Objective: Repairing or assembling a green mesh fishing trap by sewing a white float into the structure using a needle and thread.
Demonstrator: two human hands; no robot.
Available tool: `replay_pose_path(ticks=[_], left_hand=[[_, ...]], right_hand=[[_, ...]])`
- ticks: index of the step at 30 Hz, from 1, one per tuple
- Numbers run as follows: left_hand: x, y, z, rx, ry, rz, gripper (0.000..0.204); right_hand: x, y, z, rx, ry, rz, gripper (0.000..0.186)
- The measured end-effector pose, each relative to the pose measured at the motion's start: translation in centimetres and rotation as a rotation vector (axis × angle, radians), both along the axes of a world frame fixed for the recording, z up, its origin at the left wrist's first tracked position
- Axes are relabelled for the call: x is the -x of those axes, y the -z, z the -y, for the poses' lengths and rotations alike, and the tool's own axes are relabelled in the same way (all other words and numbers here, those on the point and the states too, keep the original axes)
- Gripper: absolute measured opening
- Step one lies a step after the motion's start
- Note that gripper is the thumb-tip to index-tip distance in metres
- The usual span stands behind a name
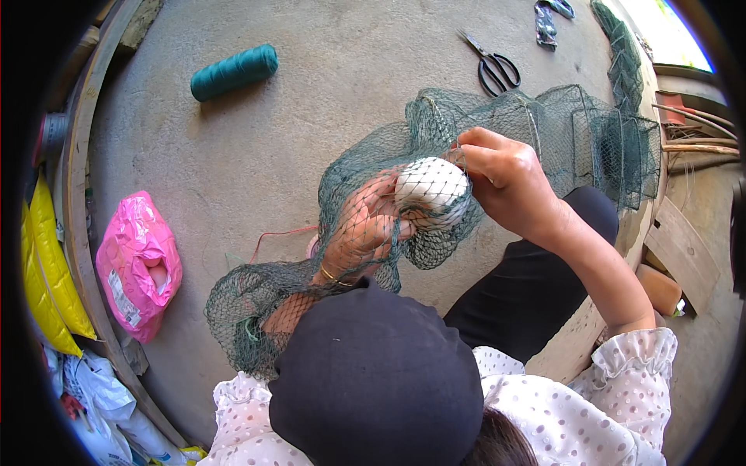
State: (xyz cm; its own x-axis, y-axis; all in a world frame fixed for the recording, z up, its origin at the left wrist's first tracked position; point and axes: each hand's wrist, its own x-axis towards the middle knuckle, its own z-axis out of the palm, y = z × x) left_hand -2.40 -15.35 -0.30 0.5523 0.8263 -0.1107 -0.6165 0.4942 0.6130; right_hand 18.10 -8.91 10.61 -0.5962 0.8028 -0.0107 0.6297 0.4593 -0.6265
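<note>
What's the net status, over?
Left hand inside green net, holding white object. Right hand pinching net beside it. In the way: mesh covering white object.

2 hands (361, 237) (509, 179), 1 teal spool (235, 72), 1 pink bag (132, 268).

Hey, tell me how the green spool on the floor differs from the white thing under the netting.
The green spool is a long cylinder; the white thing looks rounded. The spool lies on its side on the bare floor, while the white thing sits in the left hand. Nothing covers the spool; dark green netting drapes over the white thing. Each is mainly one colour.
</note>
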Motion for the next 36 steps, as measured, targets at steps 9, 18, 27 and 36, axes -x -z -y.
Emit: replay_pose_path(ticks=[9,18,27,36], left_hand=[[1.2,1.0,0.9,0.050,-0.009,0.024,0.074],[2.0,1.5,1.4,0.093,-0.010,0.062,0.073],[2.7,1.8,2.1,0.137,-0.012,0.100,0.072],[4.1,1.9,3.0,0.174,-0.055,0.136,0.072]], right_hand=[[0.5,-1.0,1.0,0.506,0.277,-0.244,0.048],[-0.1,-1.8,1.7,0.604,0.326,-0.274,0.063],[2.5,-3.4,2.6,-0.443,-0.089,0.004,0.023],[3.7,-7.5,2.1,0.436,0.004,-0.774,0.031]])
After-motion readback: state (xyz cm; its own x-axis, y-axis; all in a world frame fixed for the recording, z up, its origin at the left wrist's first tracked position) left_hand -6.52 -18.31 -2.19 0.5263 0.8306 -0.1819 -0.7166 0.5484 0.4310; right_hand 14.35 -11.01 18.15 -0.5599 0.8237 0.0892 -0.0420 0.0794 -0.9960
